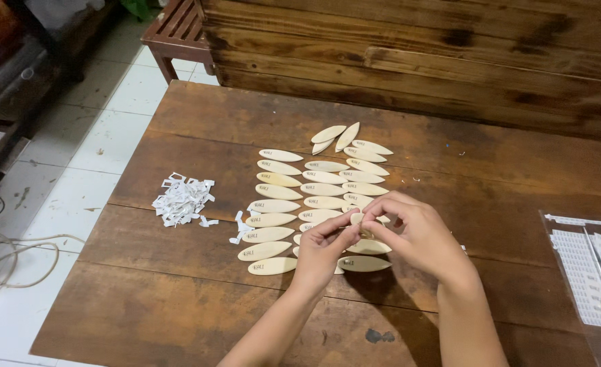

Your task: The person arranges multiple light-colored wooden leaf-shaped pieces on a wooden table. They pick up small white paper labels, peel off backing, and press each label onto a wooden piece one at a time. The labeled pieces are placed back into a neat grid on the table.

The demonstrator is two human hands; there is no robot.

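Left hand and right hand pinched one oval wooden piece together | rows of pieces lay below on table | paper scraps heaped aside, well apart.

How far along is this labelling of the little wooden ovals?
Well along: rows of labelled ovals lie on the table, beside peeled paper scraps. Both hands, left and right, pinch one oval. A few piled ovals look unlabelled.
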